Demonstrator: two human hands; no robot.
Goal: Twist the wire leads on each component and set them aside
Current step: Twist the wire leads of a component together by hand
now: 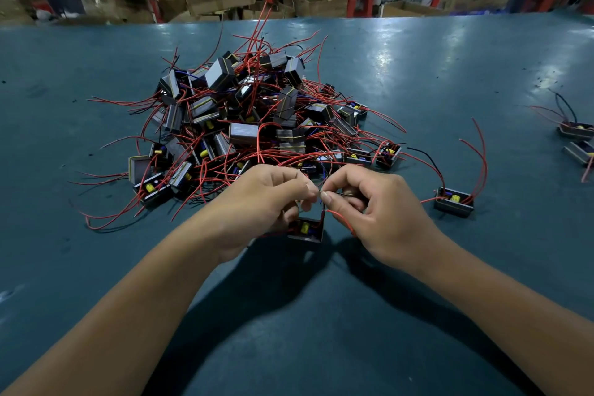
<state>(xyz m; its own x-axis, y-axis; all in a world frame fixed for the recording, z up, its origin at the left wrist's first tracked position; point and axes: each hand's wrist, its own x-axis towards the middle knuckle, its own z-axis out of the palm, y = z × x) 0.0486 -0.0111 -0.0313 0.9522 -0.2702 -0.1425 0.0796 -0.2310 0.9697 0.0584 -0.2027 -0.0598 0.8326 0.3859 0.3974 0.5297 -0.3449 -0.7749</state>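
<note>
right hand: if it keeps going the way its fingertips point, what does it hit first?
The right hand points left, pinching wire leads. Straight on, it would almost at once meet the left hand fingertips, which pinch the same leads above the component. Depth looks matched.

Bare table (96, 267) left; wire-tangled pile (250, 125) ahead; loose component (454, 202) right.

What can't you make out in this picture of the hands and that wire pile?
Head view:
- Wire tips: too small, pinched between left hand and right hand; twisted or not, unclear.
- Held component: partly behind the left hand.
- Pile: lower parts buried.
- Components at right: cut by the edge.
- Background people: blurred.
</note>
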